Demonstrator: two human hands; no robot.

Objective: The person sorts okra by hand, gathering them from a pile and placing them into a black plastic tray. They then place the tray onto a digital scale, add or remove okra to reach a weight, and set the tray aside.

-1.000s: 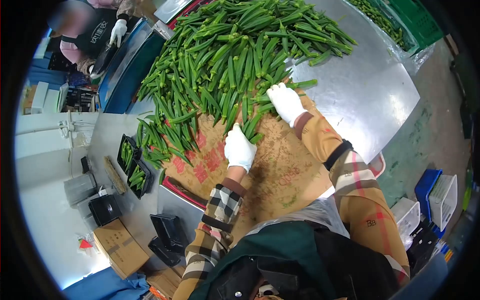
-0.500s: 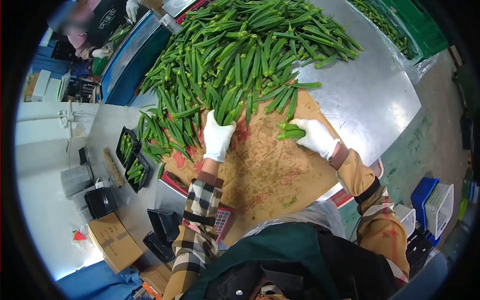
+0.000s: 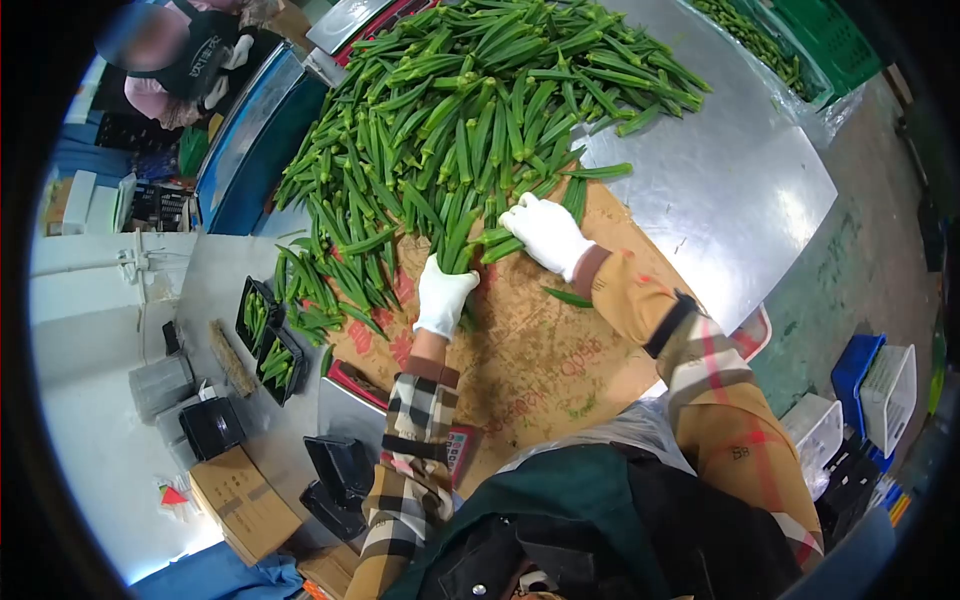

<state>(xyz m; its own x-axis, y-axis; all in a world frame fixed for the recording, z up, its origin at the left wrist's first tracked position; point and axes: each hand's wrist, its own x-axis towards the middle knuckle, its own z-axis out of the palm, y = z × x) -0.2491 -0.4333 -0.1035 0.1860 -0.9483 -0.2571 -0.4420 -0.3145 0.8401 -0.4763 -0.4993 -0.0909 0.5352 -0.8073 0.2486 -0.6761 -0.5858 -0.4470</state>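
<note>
My left hand (image 3: pixel 445 298), in a white glove, is closed around the stem ends of several okra pods (image 3: pixel 457 248), whose tips point away from me. To the right of it, my white-gloved right hand (image 3: pixel 548 235) grips a few more okra pods (image 3: pixel 498 244) by the fingers, close to the left-hand bunch. Just beyond both hands lies a large heap of loose green okra (image 3: pixel 470 120). Below them, a stained cardboard sheet (image 3: pixel 540 350) covers part of the table. A single pod (image 3: pixel 567 297) rests on the cardboard under my right wrist.
Two black trays with okra (image 3: pixel 280 365) stand at the left, and other black trays (image 3: pixel 340 465) sit nearer me. A keypad device (image 3: pixel 460 450) is beside my left forearm. Bare metal tabletop (image 3: pixel 720 150) and a green crate (image 3: pixel 830 45) are at right. A co-worker (image 3: pixel 185 65) stands upper left.
My right hand has moved left and away from me with its okra, toward the left-hand bunch. My left hand has shifted slightly toward me. The co-worker's hands have moved.
</note>
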